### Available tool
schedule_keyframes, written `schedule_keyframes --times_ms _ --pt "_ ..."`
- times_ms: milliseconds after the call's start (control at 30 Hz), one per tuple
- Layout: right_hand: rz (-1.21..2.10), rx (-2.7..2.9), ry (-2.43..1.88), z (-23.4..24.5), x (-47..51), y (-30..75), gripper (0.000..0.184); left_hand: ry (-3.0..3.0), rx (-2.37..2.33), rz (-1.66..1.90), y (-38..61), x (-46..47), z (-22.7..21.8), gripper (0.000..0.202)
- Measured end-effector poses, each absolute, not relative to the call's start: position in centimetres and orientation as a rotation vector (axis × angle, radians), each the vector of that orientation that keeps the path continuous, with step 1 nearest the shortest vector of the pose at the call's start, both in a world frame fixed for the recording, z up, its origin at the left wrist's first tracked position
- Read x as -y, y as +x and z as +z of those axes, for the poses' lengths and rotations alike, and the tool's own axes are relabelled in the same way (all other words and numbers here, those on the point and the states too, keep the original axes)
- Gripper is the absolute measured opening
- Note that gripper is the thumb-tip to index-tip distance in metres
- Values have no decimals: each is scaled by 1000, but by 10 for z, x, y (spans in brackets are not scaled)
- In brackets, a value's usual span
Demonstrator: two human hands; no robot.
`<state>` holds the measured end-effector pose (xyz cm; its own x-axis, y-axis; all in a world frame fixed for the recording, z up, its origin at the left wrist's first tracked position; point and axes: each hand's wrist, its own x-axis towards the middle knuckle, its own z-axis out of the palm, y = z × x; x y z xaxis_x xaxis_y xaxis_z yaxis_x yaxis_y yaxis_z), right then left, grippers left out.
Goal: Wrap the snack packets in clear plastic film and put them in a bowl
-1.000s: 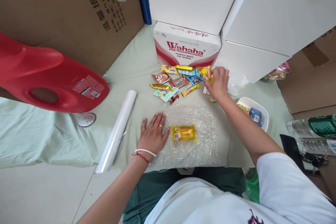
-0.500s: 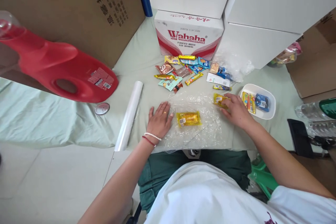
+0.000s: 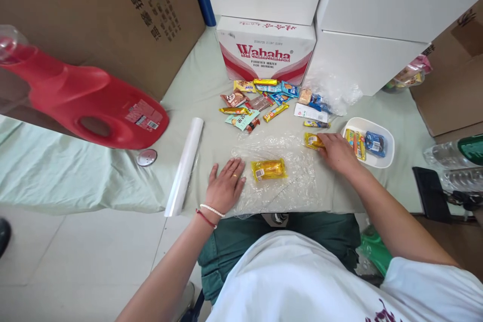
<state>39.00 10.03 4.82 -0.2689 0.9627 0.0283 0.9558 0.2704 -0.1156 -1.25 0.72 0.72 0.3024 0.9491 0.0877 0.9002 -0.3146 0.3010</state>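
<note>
A sheet of clear plastic film [image 3: 287, 181] lies spread on the pale green cloth in front of me. A yellow snack packet [image 3: 268, 169] rests in its middle. My left hand [image 3: 225, 185] lies flat and open on the film's left edge, fingers stretched out. My right hand [image 3: 337, 151] sits at the film's far right corner, its fingers closed on a second small yellow packet [image 3: 313, 140] that rests on the film.
Several snack packets [image 3: 260, 103] lie scattered before a Wahaha carton [image 3: 266, 50]. A white dish [image 3: 384, 159] with packets sits right. A film roll [image 3: 186, 165] lies left, beside a red jug [image 3: 86, 100] and a round lid [image 3: 146, 157]. White boxes and cardboard stand behind.
My right hand brought a small yellow packet from the snack pile back to the film's far right corner. The left hand stayed flat on the film.
</note>
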Motion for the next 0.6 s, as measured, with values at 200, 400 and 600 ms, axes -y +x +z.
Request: schedule_keyframes --times_ms 200,400,600 --pt "491 2362 -1319 60 -31 367 48 2319 -1469 578 -39 16 27 56" --pt "694 2360 -1135 22 49 357 33 2220 -1144 498 -41 45 24 27" --pt "910 2308 -1120 40 12 359 27 1773 -1334 562 -42 5 27 44"
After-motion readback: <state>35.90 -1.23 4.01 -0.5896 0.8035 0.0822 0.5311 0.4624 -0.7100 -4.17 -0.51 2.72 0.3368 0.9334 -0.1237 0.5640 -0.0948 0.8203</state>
